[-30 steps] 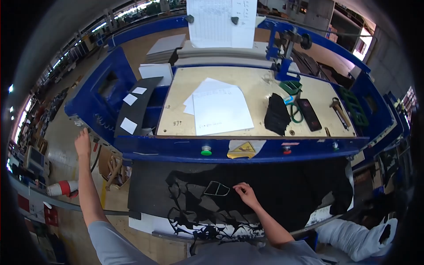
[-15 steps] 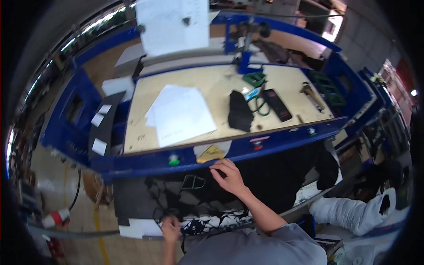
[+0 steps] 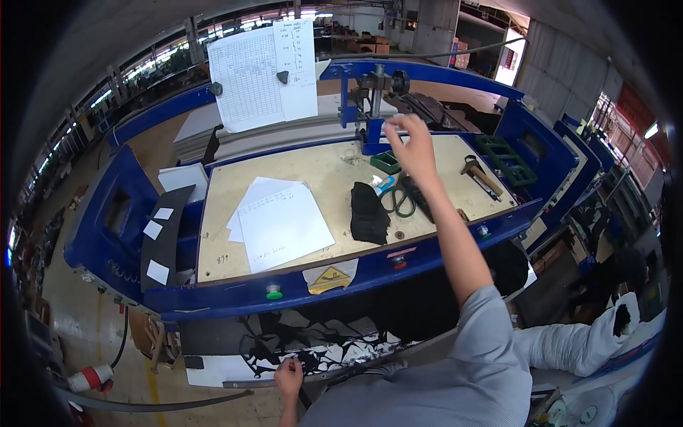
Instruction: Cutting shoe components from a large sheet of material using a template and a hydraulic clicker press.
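My right hand (image 3: pixel 415 148) is raised above the pale table top (image 3: pixel 299 171), beside the blue post with a metal clamp (image 3: pixel 376 92). Its thumb and fingers come together in a pinch, and anything between them is too small to make out. Low down, my left hand (image 3: pixel 289 377) is closed at the front edge of the work bed, touching or just beside black cut scraps (image 3: pixel 313 356). Its fingertips are partly hidden. Below my right hand lie a small green box (image 3: pixel 386 163), scissors with green handles (image 3: pixel 404 206) and a folded black piece (image 3: pixel 368 215).
White paper sheets (image 3: pixel 288 228) lie on the table top, with a hammer (image 3: pixel 482 176) at its right. A blue beam (image 3: pixel 235 302) with a green button (image 3: pixel 274 292) crosses in front. A white wrapped roll (image 3: pixel 569 345) lies at the right.
My right hand has risen from the blue beam to above the far part of the table. My left hand stays low near the front edge. The green-edged frame on the black material no longer shows.
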The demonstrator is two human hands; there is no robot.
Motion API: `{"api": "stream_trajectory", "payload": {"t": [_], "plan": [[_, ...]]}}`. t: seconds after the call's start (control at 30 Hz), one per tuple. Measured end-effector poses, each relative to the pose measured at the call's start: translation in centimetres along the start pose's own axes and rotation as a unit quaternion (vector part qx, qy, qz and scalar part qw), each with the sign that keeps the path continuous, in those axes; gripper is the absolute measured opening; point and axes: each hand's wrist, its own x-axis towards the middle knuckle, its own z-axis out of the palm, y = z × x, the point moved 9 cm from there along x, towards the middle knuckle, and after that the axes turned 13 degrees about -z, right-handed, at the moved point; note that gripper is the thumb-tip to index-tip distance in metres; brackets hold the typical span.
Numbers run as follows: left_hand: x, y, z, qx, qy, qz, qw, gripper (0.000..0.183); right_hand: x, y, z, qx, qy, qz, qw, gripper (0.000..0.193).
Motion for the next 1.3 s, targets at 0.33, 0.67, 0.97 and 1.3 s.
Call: {"api": "stream_trajectory", "payload": {"t": [0.33,0.67,0.97,1.3], "plan": [[1.4,3.3,0.6,0.076,0.051,0.101,0.991,0.029,12.0,9.6,9.5,-0.25,-0.175,-0.054,0.951,0.028],[2.9,2.7,1.2,0.105,0.041,0.065,0.991,0.03,13.9,14.2,14.6,-0.243,-0.304,0.029,0.921,0.031],[3.0,3.7,1.3,0.095,0.042,0.091,0.99,0.03,13.8,14.4,14.0,-0.19,-0.269,-0.038,0.943,0.015],[3.5,0.3,0.7,-0.019,0.033,-0.021,0.999,0.025,13.8,13.5,13.8,-0.175,-0.308,-0.022,0.935,0.014]]}}
